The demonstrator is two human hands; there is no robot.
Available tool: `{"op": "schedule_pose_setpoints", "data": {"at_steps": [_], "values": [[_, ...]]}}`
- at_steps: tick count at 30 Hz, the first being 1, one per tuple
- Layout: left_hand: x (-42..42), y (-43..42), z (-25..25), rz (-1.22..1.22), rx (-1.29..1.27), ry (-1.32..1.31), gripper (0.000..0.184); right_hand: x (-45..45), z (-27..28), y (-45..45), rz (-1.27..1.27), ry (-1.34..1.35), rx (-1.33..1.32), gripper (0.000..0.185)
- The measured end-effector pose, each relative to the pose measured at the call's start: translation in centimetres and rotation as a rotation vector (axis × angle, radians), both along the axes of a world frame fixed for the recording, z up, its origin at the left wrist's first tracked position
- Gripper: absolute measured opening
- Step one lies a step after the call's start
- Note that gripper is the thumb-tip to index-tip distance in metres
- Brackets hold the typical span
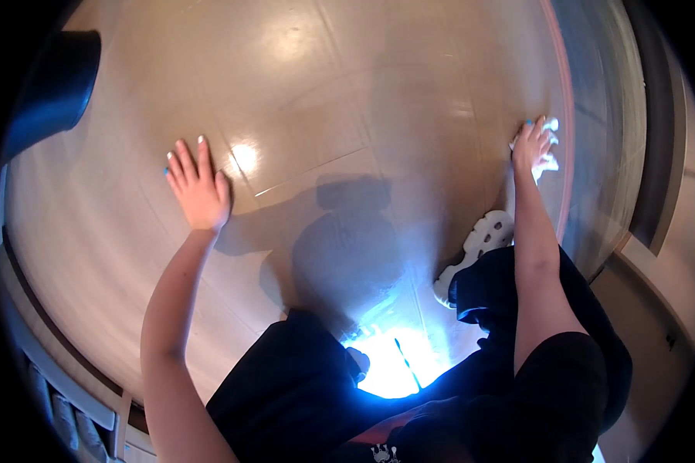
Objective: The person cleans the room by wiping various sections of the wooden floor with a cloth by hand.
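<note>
My left hand (199, 189) lies flat on the tan floor (286, 116) with its fingers spread, holding nothing. Out to the right, my right hand (528, 148) presses a crumpled white cloth (550, 160) against the floor, its fingers bent over it. White folds stick out past the fingertips; I cannot tell whether it is cloth or paper. Below that hand is a white clog with holes (488, 235) on my foot, beside my dark trouser leg (490, 285).
A black, rounded bin-like object (58, 89) stands at the upper left. Along the right runs a reddish strip (565, 100), with a greyish glossy surface (606, 116) beyond it. Bright bluish light (398, 366) falls between my legs, and my shadow (344, 247) crosses the floor.
</note>
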State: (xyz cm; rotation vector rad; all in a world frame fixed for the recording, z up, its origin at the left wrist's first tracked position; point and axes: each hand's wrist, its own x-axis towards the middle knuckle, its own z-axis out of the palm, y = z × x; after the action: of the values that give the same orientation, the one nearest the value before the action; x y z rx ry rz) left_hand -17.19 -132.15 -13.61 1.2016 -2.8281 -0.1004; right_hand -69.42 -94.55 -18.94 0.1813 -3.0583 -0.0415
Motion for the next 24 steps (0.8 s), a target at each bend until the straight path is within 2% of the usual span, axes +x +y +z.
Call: {"op": "schedule_pose_setpoints", "data": {"at_steps": [4,6,8,11,12,14,16,17,20,23,24], "values": [[0.0,0.0,0.4,0.000,0.012,0.030,0.060,4.6,0.7,-11.7,0.385,0.046,0.047,0.068],[0.2,0.0,0.6,0.002,0.012,0.036,0.060,8.4,1.2,-17.3,0.529,0.061,-0.071,0.074],[0.3,0.0,0.3,0.007,0.013,0.070,0.059,14.0,2.5,-23.4,0.643,-0.015,-0.157,0.078],[-0.2,0.1,0.7,-0.004,-0.003,0.032,0.061,23.7,5.0,-31.5,0.935,0.027,-0.146,0.074],[0.0,0.0,0.7,0.005,0.039,0.156,0.061,27.4,6.2,-33.5,1.072,-0.019,-0.126,0.073],[1.3,-0.6,0.7,0.019,0.121,0.411,0.063,33.9,9.7,-36.5,1.412,-0.293,0.049,0.073],[1.7,-1.0,1.0,0.018,0.161,0.457,0.065,38.4,11.9,-37.7,1.699,-0.467,0.156,0.073],[1.8,-1.2,1.2,0.008,0.179,0.482,0.066,39.0,10.5,-37.4,1.768,-0.301,-0.009,0.073],[1.8,-1.0,0.5,0.038,0.123,0.477,0.066,38.5,4.7,-37.5,1.916,0.071,-0.118,0.070],[2.0,-0.7,0.7,0.086,0.098,0.390,0.067,33.6,5.2,-37.7,1.967,-0.175,-0.236,0.067],[1.7,-0.8,0.4,0.084,0.055,0.401,0.064,30.9,5.6,-37.5,1.861,-0.201,-0.214,0.066]]}}
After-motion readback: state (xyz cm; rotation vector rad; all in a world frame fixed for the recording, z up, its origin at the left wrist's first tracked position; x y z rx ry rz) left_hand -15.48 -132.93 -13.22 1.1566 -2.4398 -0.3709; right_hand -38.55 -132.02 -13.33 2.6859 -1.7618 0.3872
